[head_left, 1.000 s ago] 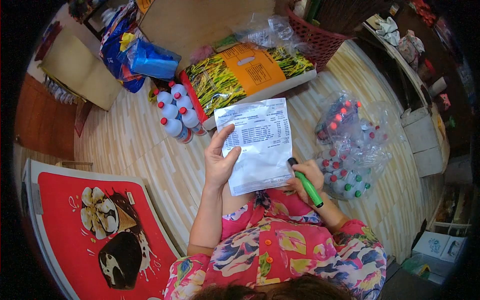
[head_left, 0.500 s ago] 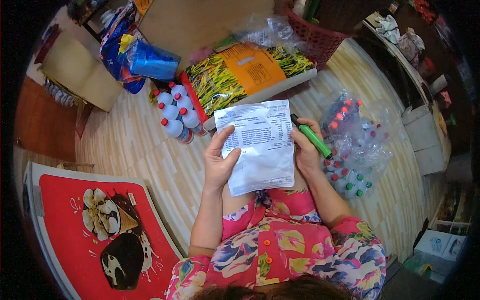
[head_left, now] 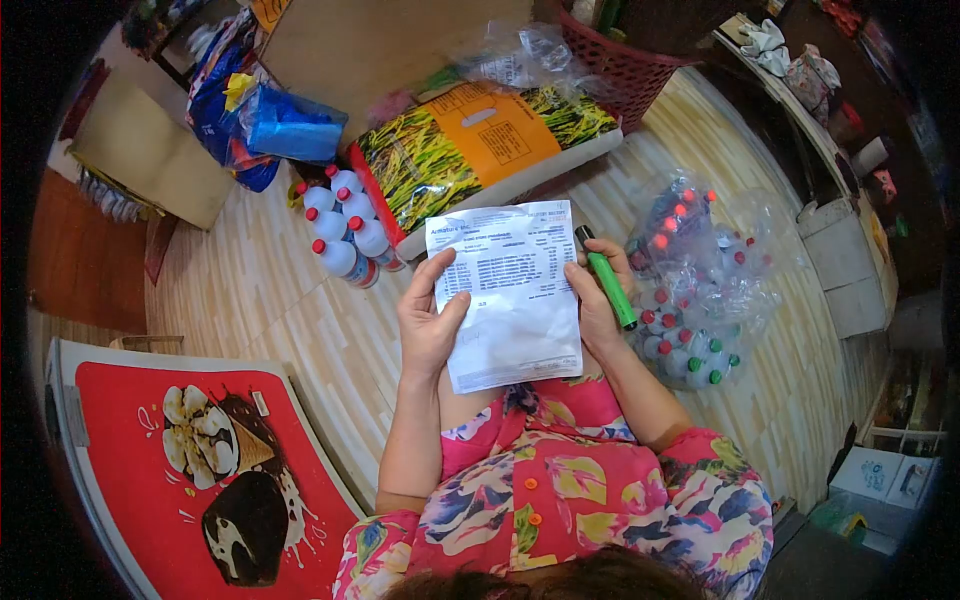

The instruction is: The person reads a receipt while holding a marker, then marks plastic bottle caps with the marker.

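A printed white delivery receipt (head_left: 515, 325) is held up in front of my lap, its text facing me. My left hand (head_left: 428, 318) grips its left edge, thumb and index finger on the front. On the other side my right hand (head_left: 603, 300) pinches the right edge with its thumb. The same hand also holds a green marker (head_left: 611, 290) with a black cap, slanting across its fingers. Fingers behind the paper are hidden.
Red-capped white bottles (head_left: 338, 258) stand on the floor at left, beside a large printed sack (head_left: 500, 150). Plastic-wrapped bottles (head_left: 690, 340) lie at right. A maroon basket (head_left: 632, 75) stands behind. A red freezer lid (head_left: 130, 440) is at lower left.
The receipt and both hands have shifted slightly left. The green marker has turned a little more upright in my right hand. The surroundings moved slightly in view.
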A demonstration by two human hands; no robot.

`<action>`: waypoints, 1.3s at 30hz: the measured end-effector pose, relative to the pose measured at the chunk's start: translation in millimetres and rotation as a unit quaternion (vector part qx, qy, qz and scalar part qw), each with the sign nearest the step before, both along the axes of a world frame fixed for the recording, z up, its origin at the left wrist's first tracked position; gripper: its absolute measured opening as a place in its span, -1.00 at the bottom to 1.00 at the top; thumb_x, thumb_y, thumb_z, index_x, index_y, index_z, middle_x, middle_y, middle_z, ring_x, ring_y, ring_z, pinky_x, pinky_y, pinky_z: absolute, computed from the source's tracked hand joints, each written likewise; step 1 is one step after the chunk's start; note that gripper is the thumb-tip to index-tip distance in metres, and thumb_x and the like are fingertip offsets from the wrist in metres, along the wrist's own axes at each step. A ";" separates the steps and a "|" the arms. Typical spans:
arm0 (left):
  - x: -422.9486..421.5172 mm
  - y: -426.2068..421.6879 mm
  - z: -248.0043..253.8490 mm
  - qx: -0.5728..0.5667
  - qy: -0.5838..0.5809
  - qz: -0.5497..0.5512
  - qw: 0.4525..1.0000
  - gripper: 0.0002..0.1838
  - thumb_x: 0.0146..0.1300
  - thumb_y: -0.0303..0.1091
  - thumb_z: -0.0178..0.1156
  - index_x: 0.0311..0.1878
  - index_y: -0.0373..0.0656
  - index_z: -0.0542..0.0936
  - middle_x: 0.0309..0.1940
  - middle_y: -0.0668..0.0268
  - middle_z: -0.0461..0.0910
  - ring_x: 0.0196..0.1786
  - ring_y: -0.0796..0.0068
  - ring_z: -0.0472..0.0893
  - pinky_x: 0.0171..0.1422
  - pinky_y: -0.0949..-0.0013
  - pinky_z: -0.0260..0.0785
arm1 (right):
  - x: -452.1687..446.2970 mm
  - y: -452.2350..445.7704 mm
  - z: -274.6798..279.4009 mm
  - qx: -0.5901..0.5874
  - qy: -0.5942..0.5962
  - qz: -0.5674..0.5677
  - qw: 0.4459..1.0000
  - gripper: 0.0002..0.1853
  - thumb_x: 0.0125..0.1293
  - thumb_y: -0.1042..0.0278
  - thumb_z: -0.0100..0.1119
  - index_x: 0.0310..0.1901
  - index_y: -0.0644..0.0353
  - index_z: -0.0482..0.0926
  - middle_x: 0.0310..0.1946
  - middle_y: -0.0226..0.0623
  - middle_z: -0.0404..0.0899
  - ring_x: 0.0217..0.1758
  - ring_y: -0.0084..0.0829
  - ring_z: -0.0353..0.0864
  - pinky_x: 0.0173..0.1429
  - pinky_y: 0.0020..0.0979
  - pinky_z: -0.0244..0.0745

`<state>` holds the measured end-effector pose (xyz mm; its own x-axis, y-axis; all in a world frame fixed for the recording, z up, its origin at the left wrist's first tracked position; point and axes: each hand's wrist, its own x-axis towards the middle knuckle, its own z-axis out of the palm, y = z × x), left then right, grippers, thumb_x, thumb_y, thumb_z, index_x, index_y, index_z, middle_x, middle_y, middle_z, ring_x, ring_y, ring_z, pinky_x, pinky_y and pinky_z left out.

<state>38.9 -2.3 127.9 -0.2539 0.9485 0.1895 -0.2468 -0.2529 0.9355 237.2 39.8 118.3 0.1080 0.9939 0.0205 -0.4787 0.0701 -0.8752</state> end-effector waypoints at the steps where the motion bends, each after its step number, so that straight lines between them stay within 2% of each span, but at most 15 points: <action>1: 0.6 -0.4 1.7 -0.005 -0.009 -0.005 1.000 -0.45 0.00 -0.72 0.18 0.16 -0.40 0.40 0.10 0.17 0.42 0.16 0.42 0.43 0.27 0.37 0.24 | -0.1 0.0 0.3 -0.001 0.001 0.001 1.000 -0.64 0.10 0.63 0.21 -0.05 0.16 0.43 -0.32 -0.45 0.49 -0.28 -0.65 0.46 -0.13 -0.62 0.41; 3: 2.0 -1.6 8.3 -0.014 -0.025 -0.015 0.999 -0.46 -0.01 -0.72 0.17 0.14 -0.39 0.42 0.07 0.20 0.43 0.16 0.42 0.42 0.28 0.38 0.21 | -0.3 0.0 0.3 0.001 0.008 0.002 1.000 -0.65 0.10 0.62 0.21 -0.05 0.16 0.44 -0.31 -0.45 0.49 -0.27 -0.65 0.46 -0.13 -0.62 0.41; 6: -0.7 -0.8 6.1 -0.017 0.076 -0.015 0.997 -0.49 -0.01 -0.70 0.20 0.11 -0.39 0.45 0.05 0.20 0.45 0.14 0.42 0.43 0.26 0.39 0.23 | 0.2 1.1 -3.3 0.005 0.002 0.003 1.000 -0.65 0.11 0.62 0.20 -0.05 0.17 0.44 -0.31 -0.45 0.48 -0.26 -0.65 0.46 -0.12 -0.61 0.41; 12: 1.3 -0.7 5.0 -0.022 0.059 -0.008 0.998 -0.51 0.00 -0.67 0.21 0.09 -0.39 0.47 0.03 0.21 0.47 0.13 0.44 0.44 0.25 0.40 0.24 | -0.6 -0.5 0.7 0.015 -0.002 0.004 1.000 -0.64 0.11 0.63 0.19 -0.04 0.19 0.43 -0.31 -0.44 0.47 -0.26 -0.64 0.45 -0.11 -0.62 0.40; 18: 1.5 -1.9 5.1 -0.027 0.035 -0.014 0.999 -0.44 0.00 -0.66 0.21 0.17 -0.38 0.41 0.09 0.20 0.44 0.17 0.42 0.42 0.28 0.39 0.21 | -1.3 -0.2 0.1 0.014 -0.017 -0.002 1.000 -0.64 0.10 0.64 0.19 -0.04 0.19 0.43 -0.31 -0.44 0.47 -0.26 -0.64 0.45 -0.11 -0.62 0.40; 21: 1.2 -0.2 5.2 -0.015 0.050 -0.001 0.999 -0.37 -0.01 -0.69 0.25 0.20 -0.43 0.33 0.13 0.10 0.42 0.15 0.40 0.44 0.25 0.37 0.27 | -0.8 0.3 -0.1 0.018 -0.029 -0.005 0.999 -0.65 0.10 0.65 0.19 -0.05 0.19 0.44 -0.31 -0.44 0.47 -0.26 -0.64 0.45 -0.12 -0.62 0.40; 24: 2.0 0.2 4.7 -0.009 0.027 0.002 1.000 -0.36 -0.02 -0.69 0.25 0.21 -0.43 0.32 0.14 0.10 0.41 0.16 0.40 0.43 0.26 0.37 0.27 | -2.0 0.6 0.0 0.020 -0.024 -0.006 0.999 -0.65 0.09 0.65 0.19 -0.06 0.18 0.44 -0.31 -0.44 0.47 -0.26 -0.64 0.45 -0.12 -0.61 0.40; 27: -1.3 1.1 2.0 0.007 0.069 -0.003 0.998 -0.38 -0.02 -0.70 0.24 0.20 -0.43 0.34 0.13 0.13 0.41 0.15 0.40 0.44 0.25 0.37 0.27 | -2.4 0.6 -0.5 0.018 -0.020 -0.009 1.000 -0.65 0.09 0.65 0.19 -0.06 0.18 0.44 -0.32 -0.44 0.47 -0.27 -0.64 0.45 -0.12 -0.61 0.40; 30: -1.1 -0.5 3.2 -0.014 0.035 -0.017 0.999 -0.43 0.01 -0.69 0.18 0.18 -0.39 0.39 0.11 0.20 0.38 0.20 0.42 0.37 0.32 0.39 0.16 | -2.4 0.0 0.3 0.014 -0.022 -0.010 1.000 -0.65 0.09 0.65 0.19 -0.06 0.18 0.44 -0.32 -0.44 0.48 -0.27 -0.64 0.46 -0.13 -0.60 0.41; 39: 0.8 -0.3 4.6 -0.030 0.015 -0.004 0.999 -0.46 0.03 -0.72 0.17 0.17 -0.40 0.39 0.13 0.19 0.38 0.20 0.41 0.38 0.31 0.38 0.18 | -1.7 0.2 -1.7 0.007 -0.023 -0.009 1.000 -0.64 0.09 0.63 0.21 -0.05 0.19 0.44 -0.32 -0.43 0.48 -0.27 -0.64 0.45 -0.14 -0.61 0.41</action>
<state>39.6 -2.6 132.5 -0.2420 0.9602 0.1397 -0.2197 -0.1944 0.9560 235.5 40.0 116.6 0.1242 0.9915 0.0392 -0.4374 0.0901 -0.8948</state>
